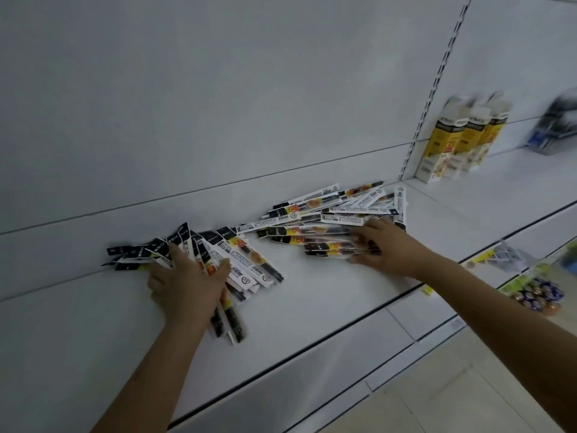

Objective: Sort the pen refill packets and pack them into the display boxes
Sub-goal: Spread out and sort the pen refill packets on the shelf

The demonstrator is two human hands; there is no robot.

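Long thin pen refill packets lie scattered on a white shelf [312, 292]. My left hand [187, 282] grips a fanned bundle of packets [246, 260], black tabs pointing toward the back wall. To the right lies a loose pile of packets [337, 210]. My right hand [387, 248] rests on the pile's near edge, its fingers curled over a few packets [327, 245]. Three upright yellow, black and white display boxes [459, 142] stand at the back right of the shelf, well beyond my right hand.
A slotted metal upright [437, 82] divides the white back panels. A blurred blue and black item [559, 126] sits far right on the shelf. Below the shelf edge at right hang packaged goods [537, 295]. A pale floor shows at the bottom right.
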